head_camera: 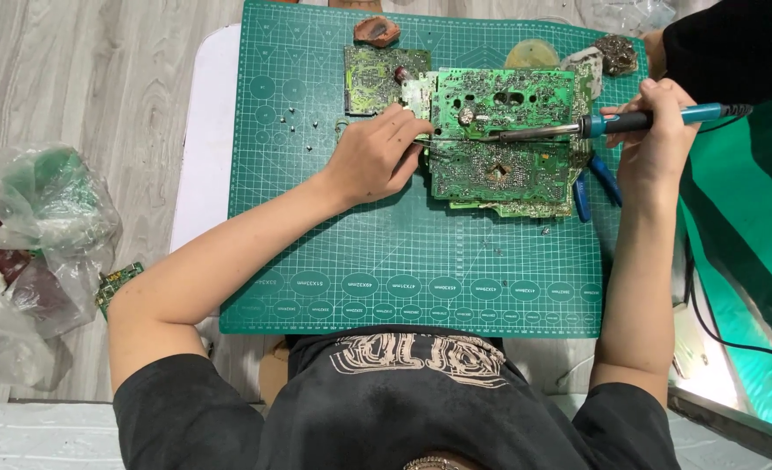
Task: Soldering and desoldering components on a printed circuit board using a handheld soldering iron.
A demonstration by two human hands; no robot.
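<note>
Large green circuit board (pixel 499 144) lies solder side up on the green cutting mat (pixel 403 252), upper centre, stacked over other boards; a smaller green board (pixel 373 78) sits just beside it at its upper left; left hand (pixel 377 157) rests at the board's left edge, fingers curled and pinched on a thin tool or wire, too small to tell which; right hand (pixel 660 139) is at the board's right, closed around the blue handle of a soldering iron (pixel 612 124); iron lies nearly level, metal tip over the middle of the big board, black cord running off right; blue-handled pliers (pixel 595 183) lie on the mat just under the board's right edge, between board and right hand; small metal bits (pixel 294 126) scattered on the mat left of the left hand; brownish lump (pixel 377 30) at the mat's top edge; yellowish round pad (pixel 532 54) and dark crumbly cleaner wad (pixel 616 54) at top right; mat lies on a white table (pixel 203 130); clear plastic bags (pixel 33 252) on the wooden floor far left hold green boards and dark reddish pieces; one small green board (pixel 117 283) lies just beside the bags; green sheet (pixel 743 261) at far right.
</note>
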